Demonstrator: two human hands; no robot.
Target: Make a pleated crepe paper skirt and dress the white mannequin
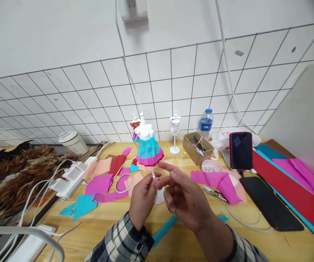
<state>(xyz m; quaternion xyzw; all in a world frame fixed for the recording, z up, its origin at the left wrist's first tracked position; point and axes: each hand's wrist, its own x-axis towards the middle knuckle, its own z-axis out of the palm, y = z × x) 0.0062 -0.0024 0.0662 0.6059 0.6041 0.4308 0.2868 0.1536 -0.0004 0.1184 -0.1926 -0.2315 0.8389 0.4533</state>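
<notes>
In the middle of the table stands a small white dress form (144,130) wearing a layered skirt (148,151) in blue, magenta and red. My left hand (144,194) pinches the form's thin white stem just below the skirt. My right hand (183,193) is beside it, index finger stretched toward the skirt's lower right edge and the other fingers partly curled. I cannot tell whether that fingertip touches the fabric. The form's round white base (159,196) shows partly between my hands. Behind it stands another small form in a red dotted top (135,124).
A bare white form (175,127), a cardboard box (197,149) and a water bottle (206,123) stand at the back. Scissors (214,193) and magenta fabric (219,182) lie right, near a phone (240,151). Fabric pieces (99,183), a power strip (73,178) and cables are left.
</notes>
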